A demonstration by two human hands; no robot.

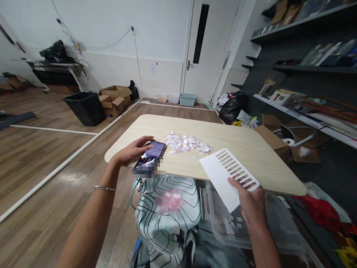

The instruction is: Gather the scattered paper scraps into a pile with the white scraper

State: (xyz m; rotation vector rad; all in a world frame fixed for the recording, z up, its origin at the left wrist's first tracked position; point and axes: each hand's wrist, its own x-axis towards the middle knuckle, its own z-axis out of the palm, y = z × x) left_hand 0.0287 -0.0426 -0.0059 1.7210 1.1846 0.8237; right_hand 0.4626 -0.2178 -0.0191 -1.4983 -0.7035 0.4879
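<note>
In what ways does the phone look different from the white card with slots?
Colour: the phone shows a dark and purplish screen, while the white card is plain white.
Cut-outs: the white card has a row of long slots; none show on the phone.
Handling: the left hand has its thumb over the phone, whereas the right hand grips the white card, fingers visible through its slots.
Both are flat and thin.

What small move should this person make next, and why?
Probably lift the left hand off the dark-framed rectangular phone: its thumb lies over the lit purple screen, while the right hand holds the flat white slotted sheet near loose white-and-pink scraps.
</note>
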